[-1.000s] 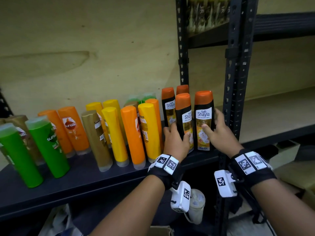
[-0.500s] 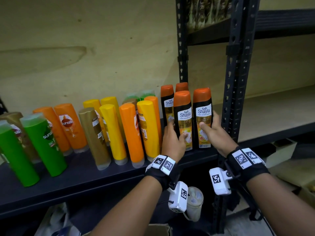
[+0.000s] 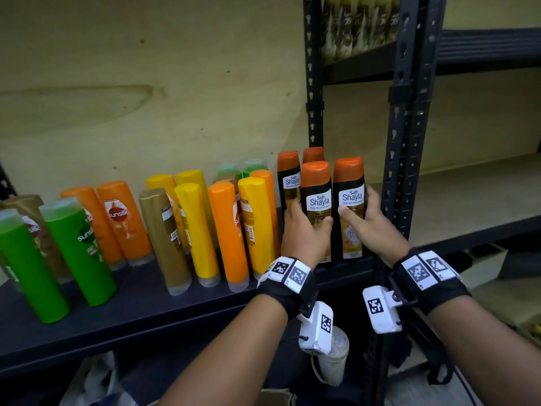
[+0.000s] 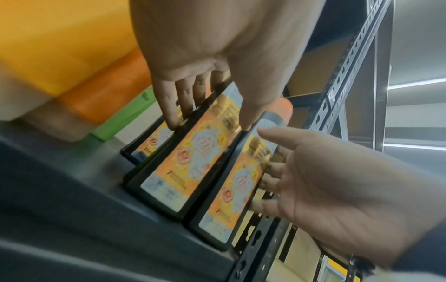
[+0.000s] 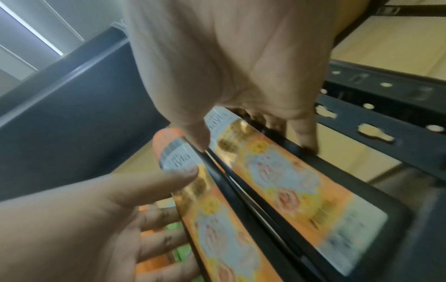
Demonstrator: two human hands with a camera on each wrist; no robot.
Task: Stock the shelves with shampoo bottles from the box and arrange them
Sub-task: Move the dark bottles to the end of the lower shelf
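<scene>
Beige plywood wall (image 3: 146, 83), black perforated uprights (image 3: 407, 112)

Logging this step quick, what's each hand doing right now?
Left hand: grips the front-left Shayla bottle.
Right hand: grips the front-right Shayla bottle.

Dark shelf (image 3: 140, 303) bearing upright shampoo bottles (image 3: 225, 230)

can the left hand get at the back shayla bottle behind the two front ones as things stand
Probably not directly: the left hand grips a front Shayla bottle that, with its neighbour, stands before the back bottle; only over their caps.
</scene>
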